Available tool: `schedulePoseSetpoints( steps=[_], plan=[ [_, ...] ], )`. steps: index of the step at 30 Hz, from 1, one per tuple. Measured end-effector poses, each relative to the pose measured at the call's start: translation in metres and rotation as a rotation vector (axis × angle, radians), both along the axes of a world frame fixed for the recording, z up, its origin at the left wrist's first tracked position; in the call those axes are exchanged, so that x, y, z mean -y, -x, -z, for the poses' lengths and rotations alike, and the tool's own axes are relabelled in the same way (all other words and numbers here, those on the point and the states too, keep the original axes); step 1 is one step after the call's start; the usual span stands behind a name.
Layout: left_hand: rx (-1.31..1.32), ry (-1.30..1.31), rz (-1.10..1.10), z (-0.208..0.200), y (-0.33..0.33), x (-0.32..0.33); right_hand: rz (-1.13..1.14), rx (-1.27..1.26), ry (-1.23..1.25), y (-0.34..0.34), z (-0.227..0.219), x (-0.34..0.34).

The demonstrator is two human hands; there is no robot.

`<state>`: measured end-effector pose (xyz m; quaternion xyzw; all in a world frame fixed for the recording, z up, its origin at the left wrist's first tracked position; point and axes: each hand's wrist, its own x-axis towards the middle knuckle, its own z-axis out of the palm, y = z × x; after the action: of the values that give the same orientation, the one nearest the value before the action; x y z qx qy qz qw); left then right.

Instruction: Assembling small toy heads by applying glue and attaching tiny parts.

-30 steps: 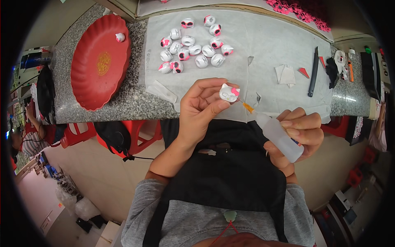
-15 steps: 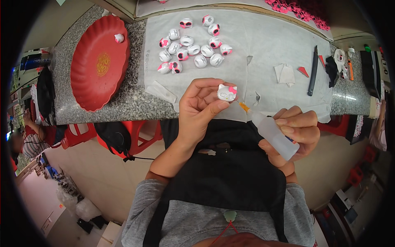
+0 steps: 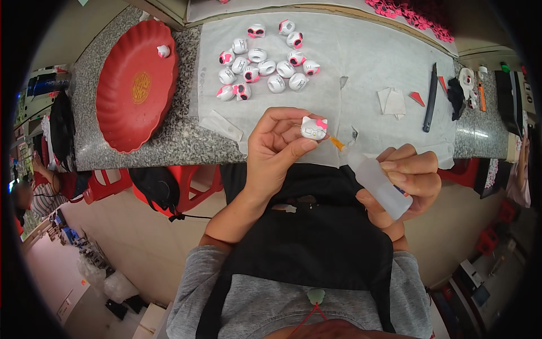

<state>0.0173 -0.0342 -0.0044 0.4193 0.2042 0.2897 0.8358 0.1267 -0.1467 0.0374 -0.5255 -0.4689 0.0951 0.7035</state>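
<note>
Speckled granite tabletop [image 3: 169,148] behind: left hand [image 3: 276,152] pinches small white cat-face bead [image 3: 314,128].
Right hand [image 3: 409,178] clamps translucent glue bottle [image 3: 377,182], orange nozzle slanting up-left, touching bead.

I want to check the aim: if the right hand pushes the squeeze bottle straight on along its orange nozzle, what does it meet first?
Most likely the small white cat-shaped figure pinched in the left hand. The right hand aims the squeeze bottle up-left, and its nozzle tip sits right at the figure; whether they touch is unclear.
</note>
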Motion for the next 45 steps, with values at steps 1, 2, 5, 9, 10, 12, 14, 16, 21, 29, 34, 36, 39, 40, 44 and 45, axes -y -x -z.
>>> schedulePoseSetpoints(
  steps=[1, 2, 5, 9, 10, 12, 14, 16, 21, 29, 34, 36, 39, 40, 44, 45],
  plan=[
    [0.003, -0.005, 0.006, 0.0, 0.0, 0.0, -0.002, 0.005, 0.006, 0.0, 0.0, 0.0],
    [0.004, -0.005, 0.007, 0.0, 0.0, 0.0, -0.001, 0.005, 0.006, 0.0, 0.0, 0.0],
    [0.01, -0.014, 0.021, -0.001, -0.002, 0.0, 0.0, 0.012, -0.012, -0.001, 0.0, -0.001],
    [0.043, -0.022, -0.054, 0.0, -0.001, -0.006, 0.002, 0.019, -0.027, -0.012, 0.0, -0.002],
    [0.047, -0.009, -0.107, -0.001, 0.0, -0.01, 0.029, -0.003, -0.046, -0.019, -0.001, -0.003],
    [0.072, -0.059, -0.164, -0.002, 0.004, -0.022, 0.054, 0.082, 0.011, -0.042, 0.0, -0.01],
    [0.107, -0.052, -0.201, -0.004, 0.006, -0.032, 0.023, -0.032, 0.134, -0.063, 0.002, -0.024],
    [0.108, -0.099, -0.268, -0.008, 0.01, -0.038, -0.059, -0.094, 0.341, -0.084, 0.001, -0.045],
    [0.122, -0.118, -0.276, -0.007, 0.01, -0.038, 0.16, 0.195, 0.675, -0.147, 0.021, -0.112],
    [0.108, -0.101, -0.254, -0.004, 0.016, -0.037, 0.493, 1.017, 0.866, -0.179, 0.036, -0.153],
    [0.113, -0.095, -0.231, -0.004, 0.016, -0.036, 0.474, 1.022, 0.735, -0.172, 0.023, -0.141],
    [0.115, -0.082, -0.223, -0.004, 0.015, -0.035, 0.214, 0.324, 0.75, -0.142, 0.003, -0.118],
    [0.11, -0.048, -0.22, -0.004, 0.013, -0.031, 0.013, 0.015, 0.55, -0.094, -0.005, -0.082],
    [0.123, -0.061, -0.179, -0.002, 0.012, -0.03, -0.036, -0.072, 0.515, -0.079, -0.006, -0.073],
    [0.126, -0.073, -0.106, -0.002, 0.003, -0.022, -0.188, -0.378, 0.554, -0.033, 0.004, -0.047],
    [0.124, -0.086, -0.093, -0.004, 0.0, -0.019, -0.181, -0.387, 0.552, -0.029, 0.007, -0.045]
  ],
)
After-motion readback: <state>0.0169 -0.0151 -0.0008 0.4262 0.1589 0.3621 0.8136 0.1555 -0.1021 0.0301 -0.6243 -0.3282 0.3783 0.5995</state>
